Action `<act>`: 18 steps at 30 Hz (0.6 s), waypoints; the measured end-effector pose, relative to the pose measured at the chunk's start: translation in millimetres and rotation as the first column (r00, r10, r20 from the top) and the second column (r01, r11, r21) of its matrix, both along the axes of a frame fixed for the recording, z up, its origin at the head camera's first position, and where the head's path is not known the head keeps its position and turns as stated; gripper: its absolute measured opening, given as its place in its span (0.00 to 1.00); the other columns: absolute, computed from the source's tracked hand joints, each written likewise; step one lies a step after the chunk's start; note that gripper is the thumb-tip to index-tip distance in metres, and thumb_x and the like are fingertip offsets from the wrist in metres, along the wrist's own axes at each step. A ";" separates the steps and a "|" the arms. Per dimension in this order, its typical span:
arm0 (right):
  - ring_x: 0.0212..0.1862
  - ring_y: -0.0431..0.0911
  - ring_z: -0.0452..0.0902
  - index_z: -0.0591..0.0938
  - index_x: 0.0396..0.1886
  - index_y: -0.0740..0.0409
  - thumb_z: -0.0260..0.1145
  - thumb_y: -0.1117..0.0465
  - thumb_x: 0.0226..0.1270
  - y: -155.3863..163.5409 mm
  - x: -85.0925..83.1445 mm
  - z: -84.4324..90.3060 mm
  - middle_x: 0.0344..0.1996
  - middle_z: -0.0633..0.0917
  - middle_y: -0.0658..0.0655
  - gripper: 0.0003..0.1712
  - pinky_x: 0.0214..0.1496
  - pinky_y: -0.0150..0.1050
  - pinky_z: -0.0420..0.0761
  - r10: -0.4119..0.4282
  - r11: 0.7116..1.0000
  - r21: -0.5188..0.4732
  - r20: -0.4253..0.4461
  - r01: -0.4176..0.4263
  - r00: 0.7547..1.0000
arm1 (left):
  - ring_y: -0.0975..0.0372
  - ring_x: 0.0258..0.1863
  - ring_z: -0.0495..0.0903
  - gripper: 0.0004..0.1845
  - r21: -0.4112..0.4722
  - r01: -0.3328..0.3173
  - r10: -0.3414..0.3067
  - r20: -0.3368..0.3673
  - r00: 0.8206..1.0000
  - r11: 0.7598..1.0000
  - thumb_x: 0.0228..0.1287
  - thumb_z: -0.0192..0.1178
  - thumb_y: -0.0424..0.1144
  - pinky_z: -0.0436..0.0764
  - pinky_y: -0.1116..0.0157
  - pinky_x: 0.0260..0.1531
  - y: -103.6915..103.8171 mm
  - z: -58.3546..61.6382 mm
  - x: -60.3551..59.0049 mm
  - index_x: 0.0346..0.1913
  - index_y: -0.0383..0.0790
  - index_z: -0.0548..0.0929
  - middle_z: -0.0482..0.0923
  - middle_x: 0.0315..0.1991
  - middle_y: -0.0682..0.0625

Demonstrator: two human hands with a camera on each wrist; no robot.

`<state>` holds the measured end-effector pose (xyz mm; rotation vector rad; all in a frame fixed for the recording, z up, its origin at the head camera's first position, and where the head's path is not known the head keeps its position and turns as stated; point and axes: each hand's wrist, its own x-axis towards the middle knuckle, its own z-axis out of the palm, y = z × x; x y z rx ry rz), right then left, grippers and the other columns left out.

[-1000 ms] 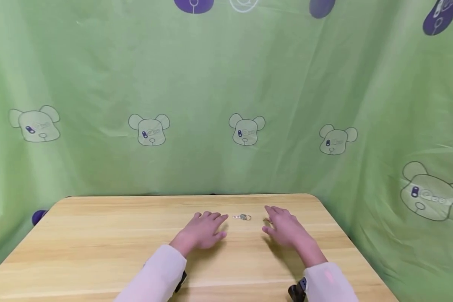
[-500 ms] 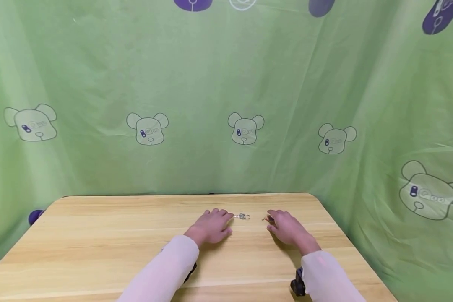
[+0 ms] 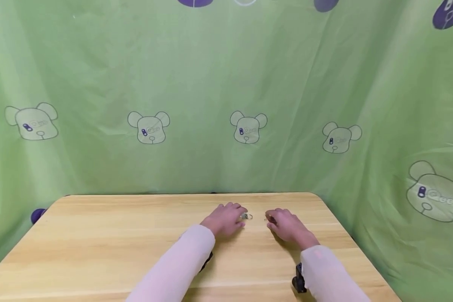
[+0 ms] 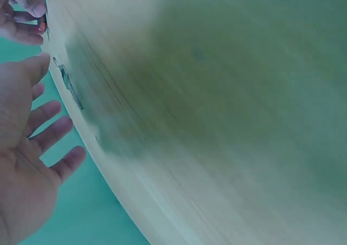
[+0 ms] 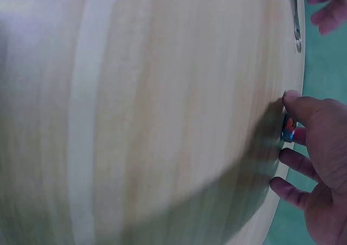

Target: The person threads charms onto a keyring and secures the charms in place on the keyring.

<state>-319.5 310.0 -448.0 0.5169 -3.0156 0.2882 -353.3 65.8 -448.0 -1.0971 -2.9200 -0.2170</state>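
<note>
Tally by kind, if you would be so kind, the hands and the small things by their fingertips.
Hands: 2, the left hand and the right hand
Key-like piece with a ring: 1
Small trinket with red and blue on it, partly hidden: 1
Total: 4

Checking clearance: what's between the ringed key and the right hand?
Head view: past the key, bare tabletop, then the protruding end of the small item at the right hand.
</note>
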 end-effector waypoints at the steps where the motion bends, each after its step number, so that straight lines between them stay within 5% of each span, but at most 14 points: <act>1: 0.42 0.52 0.77 0.82 0.50 0.58 0.68 0.61 0.72 -0.3 -1.1 0.8 0.37 0.81 0.53 0.10 0.42 0.56 0.80 0.006 1.000 0.006 -0.002 -0.006 1.000 | 0.56 0.69 0.70 0.24 -0.001 0.002 -0.002 0.002 1.000 1.000 0.78 0.56 0.51 0.70 0.48 0.68 2.0 0.1 -2.2 0.72 0.52 0.74 0.72 0.70 0.53; 18: 0.47 0.54 0.85 0.89 0.42 0.55 0.70 0.64 0.69 4.7 -13.6 -4.7 0.41 0.89 0.53 0.05 0.50 0.55 0.83 0.030 0.999 -0.028 -0.059 -0.032 0.998 | 0.59 0.52 0.76 0.10 -0.004 0.026 -0.026 -0.092 0.995 1.000 0.75 0.62 0.46 0.79 0.57 0.52 23.1 -9.3 -11.4 0.53 0.59 0.87 0.80 0.50 0.60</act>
